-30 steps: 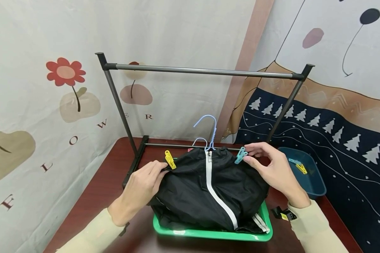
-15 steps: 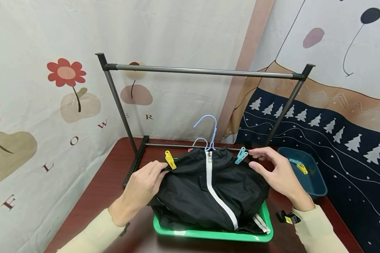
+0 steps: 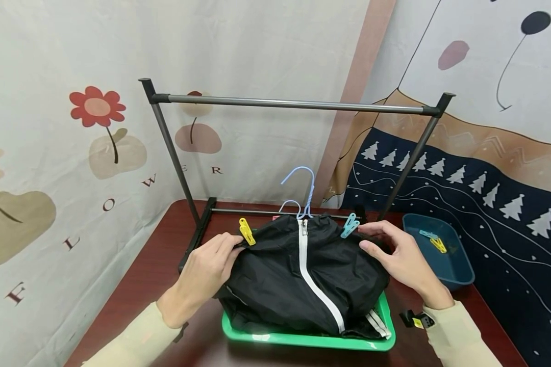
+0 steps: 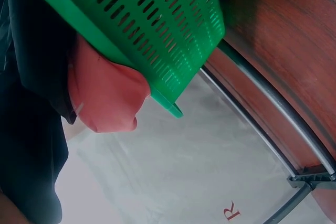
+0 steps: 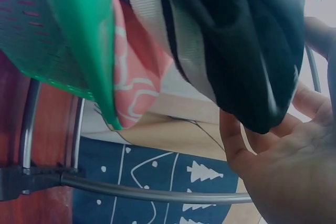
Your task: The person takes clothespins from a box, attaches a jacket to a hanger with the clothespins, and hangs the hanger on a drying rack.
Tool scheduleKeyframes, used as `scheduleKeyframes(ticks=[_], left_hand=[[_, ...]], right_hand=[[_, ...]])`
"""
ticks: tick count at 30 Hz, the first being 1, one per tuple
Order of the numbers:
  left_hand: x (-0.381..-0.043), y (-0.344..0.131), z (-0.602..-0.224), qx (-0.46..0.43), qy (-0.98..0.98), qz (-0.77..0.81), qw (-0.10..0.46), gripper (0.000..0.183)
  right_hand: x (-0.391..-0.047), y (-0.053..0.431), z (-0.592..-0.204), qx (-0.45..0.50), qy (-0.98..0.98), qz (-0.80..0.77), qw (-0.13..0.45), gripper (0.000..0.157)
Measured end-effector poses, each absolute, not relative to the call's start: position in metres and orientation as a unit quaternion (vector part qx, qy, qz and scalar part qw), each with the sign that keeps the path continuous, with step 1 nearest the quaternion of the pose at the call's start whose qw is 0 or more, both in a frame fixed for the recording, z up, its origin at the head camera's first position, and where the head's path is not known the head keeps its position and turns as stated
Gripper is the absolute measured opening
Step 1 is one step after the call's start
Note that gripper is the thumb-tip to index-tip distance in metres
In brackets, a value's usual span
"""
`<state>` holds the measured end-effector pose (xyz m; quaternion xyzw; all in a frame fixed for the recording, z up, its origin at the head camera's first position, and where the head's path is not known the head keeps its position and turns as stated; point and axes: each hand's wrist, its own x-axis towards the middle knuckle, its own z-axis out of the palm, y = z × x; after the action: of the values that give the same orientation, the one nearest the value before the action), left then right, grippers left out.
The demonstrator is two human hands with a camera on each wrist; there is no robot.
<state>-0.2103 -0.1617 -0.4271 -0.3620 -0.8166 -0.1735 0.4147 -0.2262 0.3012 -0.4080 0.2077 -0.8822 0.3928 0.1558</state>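
Observation:
A black jacket (image 3: pixel 271 280) with a white zip strip lies bunched over a green basket (image 3: pixel 303 340). From its collar rises the blue hook of a clothes hanger (image 3: pixel 311 191), and a smaller hook (image 3: pixel 290 202) shows beside it. A yellow clothespin (image 3: pixel 246 232) grips the left shoulder, a light blue clothespin (image 3: pixel 350 226) the right one. My left hand (image 3: pixel 206 267) pinches the jacket's left shoulder beside the yellow pin. At the right shoulder, my right hand (image 3: pixel 401 260) has its fingers spread loosely; in the right wrist view they lie behind the dark cloth.
A metal clothes rack (image 3: pixel 280 103) stands on the red-brown table (image 3: pixel 133 290) behind the basket. At the right, a dark blue tray (image 3: pixel 456 270) holds a yellow and a blue clothespin. Pink cloth (image 4: pixel 107 93) hangs over the basket's far edge in the left wrist view.
My right hand has let go of the blue clothespin, moved slightly right, then lowered beside the right shoulder. The pin stays on the jacket. My left hand has kept its place.

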Motion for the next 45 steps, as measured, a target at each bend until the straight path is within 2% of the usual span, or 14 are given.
scheduleKeyframes(ticks=[7, 13, 25, 34, 45], left_hand=[[-0.2110, -0.1615, -0.4279, -0.363, -0.814, -0.176, 0.418, 0.037], [-0.2115, -0.1613, -0.4288, -0.364, -0.813, -0.178, 0.419, 0.037], [-0.2144, -0.1600, -0.4298, -0.369, -0.807, -0.181, 0.424, 0.036], [-0.2140, -0.1602, -0.4270, -0.358, -0.823, -0.187, 0.401, 0.039], [-0.2129, -0.1614, -0.4266, -0.323, -0.835, -0.206, 0.394, 0.039]], right_hand=[[-0.2274, 0.3015, -0.4120, 0.194, -0.896, 0.380, 0.125, 0.032], [-0.2291, 0.3003, -0.4128, 0.192, -0.904, 0.365, 0.111, 0.024], [-0.2309, 0.3021, -0.4160, 0.219, -0.892, 0.372, 0.134, 0.014], [-0.2329, 0.3035, -0.4184, 0.247, -0.881, 0.366, 0.167, 0.019], [-0.2294, 0.3000, -0.4175, 0.263, -0.870, 0.379, 0.172, 0.025]])
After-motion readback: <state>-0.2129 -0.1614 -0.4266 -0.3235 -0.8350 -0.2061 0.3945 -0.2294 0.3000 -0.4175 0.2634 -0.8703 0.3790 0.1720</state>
